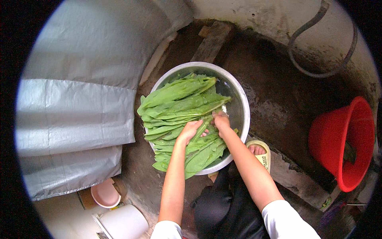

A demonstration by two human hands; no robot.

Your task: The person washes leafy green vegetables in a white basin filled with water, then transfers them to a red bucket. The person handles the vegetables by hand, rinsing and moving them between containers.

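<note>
A round metal basin (245, 119) stands on the ground before me, with some water showing at its right side. Long green leafy vegetables (176, 103) fill most of it, and their leaf tips hang over the left rim. My left hand (192, 131) is curled around a leaf stalk (197, 134) near the middle of the basin. Just to its right, my right hand (221, 121) pinches the stalk end of the same bunch. The fingertips of my right hand are partly hidden among the leaves.
A red plastic tub (326, 140) lies tilted at the right. Grey sheeting (80, 116) hangs at the left. A pink bowl (106, 194) and a white bucket (128, 222) are at lower left. A hose (294, 56) loops down the wall. A wooden plank (212, 41) lies beyond the basin.
</note>
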